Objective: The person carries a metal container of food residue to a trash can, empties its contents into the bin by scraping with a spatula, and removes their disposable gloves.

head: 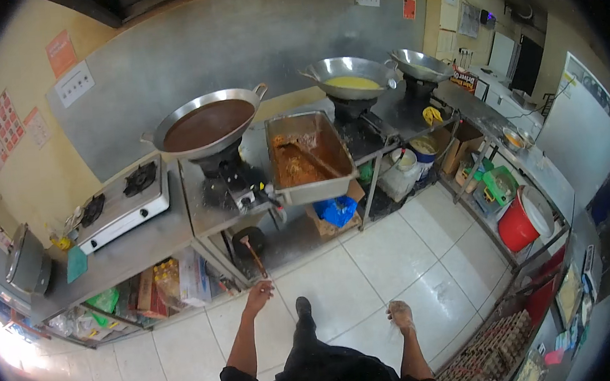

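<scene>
My left hand hangs in front of the counter, its fingers closed at the end of a thin brown-handled utensil. The utensil points away from me, and its small flat head may be a brush or a spatula. Down at my right side, my right hand is loosely curled over the floor tiles. It looks whitish, as if coated or thinly gloved, and whether anything is inside it is hidden. Ahead stands a deep steel pan with reddish-brown residue and a long dark paddle in it.
A large wok of brown liquid sits on a burner at left. Another wok holds yellow liquid. A two-burner gas stove stands further left. Low shelves at right carry a red bucket; stacked egg trays lie nearer me.
</scene>
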Demonstrator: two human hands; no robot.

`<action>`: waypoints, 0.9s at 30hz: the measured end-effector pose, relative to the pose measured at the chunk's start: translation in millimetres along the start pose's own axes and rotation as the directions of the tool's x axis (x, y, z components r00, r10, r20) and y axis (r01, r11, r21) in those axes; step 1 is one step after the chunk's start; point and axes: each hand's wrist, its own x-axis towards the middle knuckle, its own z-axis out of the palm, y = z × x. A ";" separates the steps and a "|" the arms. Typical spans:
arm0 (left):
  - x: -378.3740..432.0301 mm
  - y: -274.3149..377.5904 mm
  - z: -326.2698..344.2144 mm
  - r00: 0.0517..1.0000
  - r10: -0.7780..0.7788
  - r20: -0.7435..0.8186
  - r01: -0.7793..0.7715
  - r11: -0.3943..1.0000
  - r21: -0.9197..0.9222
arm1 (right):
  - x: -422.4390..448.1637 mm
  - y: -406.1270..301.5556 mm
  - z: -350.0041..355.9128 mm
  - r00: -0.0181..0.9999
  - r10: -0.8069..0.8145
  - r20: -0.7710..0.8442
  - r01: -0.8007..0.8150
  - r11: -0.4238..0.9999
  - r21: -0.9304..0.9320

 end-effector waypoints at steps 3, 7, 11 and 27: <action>102.7 72.4 4.8 0.995 -0.036 -0.097 0.012 0.970 -0.241 | 69.5 -107.0 -8.9 0.991 0.052 -0.123 -0.031 0.986 0.164; 211.9 137.7 -14.4 0.998 0.006 -0.070 -0.027 0.953 -0.302 | 180.4 -204.1 11.1 0.963 -0.233 -0.132 0.236 0.972 0.003; 314.8 185.0 -1.3 1.000 -0.006 0.022 0.012 0.960 -0.279 | 278.9 -326.1 19.5 0.849 -0.446 -0.285 0.355 0.879 -0.318; 483.1 192.4 39.4 0.924 0.116 -0.366 -0.159 0.983 -0.091 | 454.4 -471.5 104.4 0.972 -0.234 0.011 0.216 0.879 -0.426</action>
